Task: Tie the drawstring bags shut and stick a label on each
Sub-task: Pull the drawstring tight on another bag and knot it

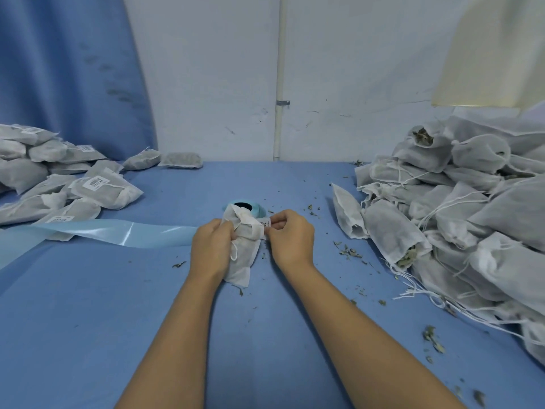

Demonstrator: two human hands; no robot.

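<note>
Hands (211, 246) (292, 236) on bag (246, 255), label (265, 223); roll (256, 208) behind

**Background bits**

Blue table (88, 320), with dried leaf crumbs (351, 252) scattered on it, mostly on the right half. Blue curtain (59, 69) hangs back left. Scuffed white wall (206, 69) behind, with a vertical white pipe (278, 69) held by a clip (283, 103). Cream sheet (495, 54) top right, blurred.

No text can be read. A barcode above a line of blurred dark characters is seen on the white label (95, 184) of a tied bag (119, 197) in the left pile. Dark print on the loose label (265, 223) pinched by the right hand (290, 236) is likewise illegible.
</note>
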